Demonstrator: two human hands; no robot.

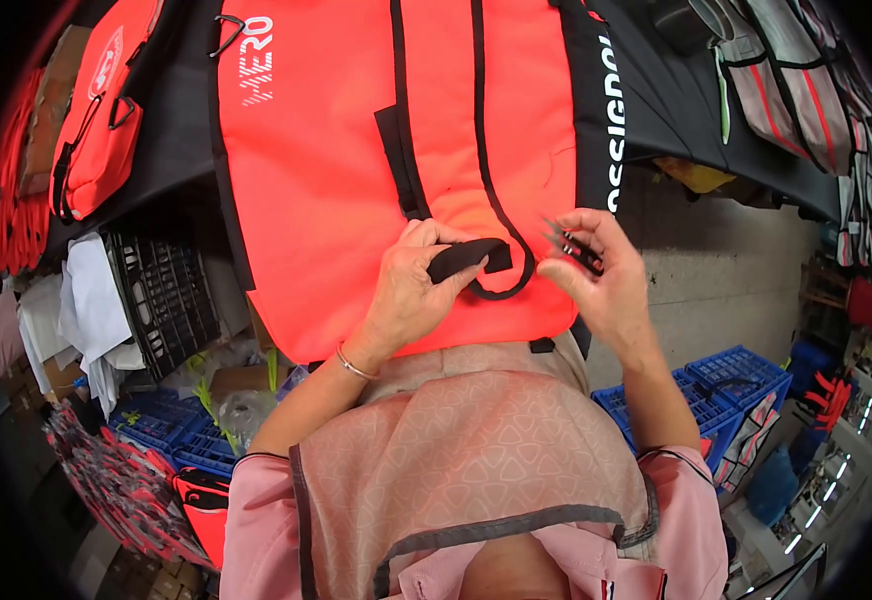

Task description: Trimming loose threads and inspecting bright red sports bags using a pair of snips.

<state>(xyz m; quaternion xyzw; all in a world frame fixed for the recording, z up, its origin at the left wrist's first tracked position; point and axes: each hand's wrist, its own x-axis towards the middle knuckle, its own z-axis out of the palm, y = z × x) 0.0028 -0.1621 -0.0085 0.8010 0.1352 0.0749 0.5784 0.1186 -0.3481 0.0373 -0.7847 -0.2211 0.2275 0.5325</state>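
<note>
Big coral bag (326, 200) lies flat in front of me on the black table (184, 110), its near end reaching past the table edge to my patterned apron (476, 440); padded shoulder strap (444, 120) with black edging runs down the middle of the bag; my left fingers (428, 236) pinch a bent piece of black webbing (464, 257) narrow between thumb and index, over the strap's lower end at the bag's near part; my right fingers (596, 225) are curled round small black-handled snips (581, 255), above the bag's right edge near its near end, apart from the webbing; blades blurred, can't tell if open; left of the bag, a smaller coral bag (101, 165) on the table, then a black crate (161, 300) lower down and blue crates (161, 418) nearer me; right of the bag, grey-and-red striped bags (786, 95) at the far side, another blue crate (741, 380) nearer me.
</note>
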